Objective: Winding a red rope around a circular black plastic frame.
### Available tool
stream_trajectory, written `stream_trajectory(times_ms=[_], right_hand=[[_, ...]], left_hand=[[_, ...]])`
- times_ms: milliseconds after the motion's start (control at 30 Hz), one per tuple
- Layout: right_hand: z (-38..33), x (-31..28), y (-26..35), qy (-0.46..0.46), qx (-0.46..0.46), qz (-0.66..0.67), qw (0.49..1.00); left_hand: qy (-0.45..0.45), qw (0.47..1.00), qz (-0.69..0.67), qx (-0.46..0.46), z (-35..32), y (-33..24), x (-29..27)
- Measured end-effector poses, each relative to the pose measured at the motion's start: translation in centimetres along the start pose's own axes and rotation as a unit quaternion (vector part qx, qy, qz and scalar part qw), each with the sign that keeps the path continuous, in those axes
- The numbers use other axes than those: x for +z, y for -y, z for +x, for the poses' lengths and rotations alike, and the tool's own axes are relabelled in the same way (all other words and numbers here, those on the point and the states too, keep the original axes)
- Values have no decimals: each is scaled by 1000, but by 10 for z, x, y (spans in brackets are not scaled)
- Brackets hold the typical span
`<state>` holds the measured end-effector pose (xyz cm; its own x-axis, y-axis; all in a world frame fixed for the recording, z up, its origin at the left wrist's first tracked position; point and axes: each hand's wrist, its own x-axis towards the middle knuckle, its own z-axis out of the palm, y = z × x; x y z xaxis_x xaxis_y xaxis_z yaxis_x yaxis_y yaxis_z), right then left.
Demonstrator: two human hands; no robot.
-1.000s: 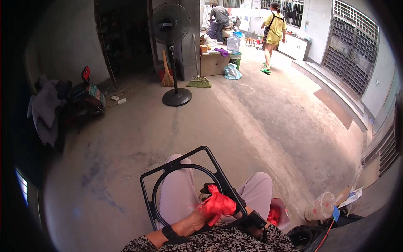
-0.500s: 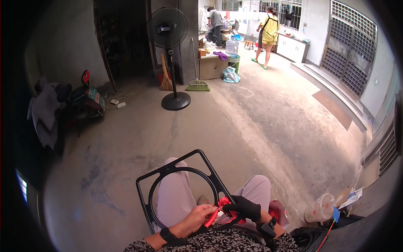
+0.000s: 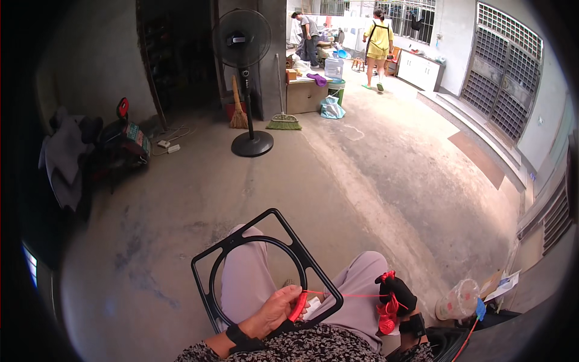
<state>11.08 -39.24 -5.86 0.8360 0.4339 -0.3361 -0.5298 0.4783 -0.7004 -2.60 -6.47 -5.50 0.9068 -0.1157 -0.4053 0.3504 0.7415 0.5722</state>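
Note:
A black frame (image 3: 321, 273) with a round ring inside it lies tilted across my lap. Red cord wrapping (image 3: 298, 309) covers a stretch of the ring at its lower right. My bare left hand (image 3: 278, 309) pinches the ring at that wrapped part. Off to the right, my right hand (image 3: 400, 294), in a black glove, is closed on a bundle of red cord (image 3: 388, 318), loops of which hang below the fingers. A thin red strand (image 3: 350, 295) runs taut from the wrapping to the right hand, crossing the frame's right bar.
A black pedestal fan (image 3: 252, 145) stands ahead, with a green broom (image 3: 283, 123) beside it. An electric scooter (image 3: 114, 145) is at the left. Near my right side sits a clear plastic container (image 3: 458, 298). Two people are in the far yard, one in yellow (image 3: 379, 42).
My right hand has moved right, away from the left, drawing the strand out with the cord bundle. The frame has shifted slightly left. The person in yellow has walked farther off.

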Motion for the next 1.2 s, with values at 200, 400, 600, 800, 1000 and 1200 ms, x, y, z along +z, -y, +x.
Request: stream_trajectory(times_ms=[200,400,600,800,1000,1200], right_hand=[[34,48,-8,-30,-138,-516,845],[82,111,-62,-71,-369,-474,796],[105,148,-118,131,20,-145,980],[72,166,-82,284,258,134,914],[75,175,-51,355,147,-225,895],[58,156,-53,218,144,-422,868]], left_hand=[[-12,1000,14,-2,2,-4,4],[30,999,8,-35,-2,-7,3],[64,996,11,-68,0,-6,5],[22,997,47,-54,3,-4,-2],[35,997,66,-19,5,-6,-9],[13,998,53,-14,1,-16,-8]])
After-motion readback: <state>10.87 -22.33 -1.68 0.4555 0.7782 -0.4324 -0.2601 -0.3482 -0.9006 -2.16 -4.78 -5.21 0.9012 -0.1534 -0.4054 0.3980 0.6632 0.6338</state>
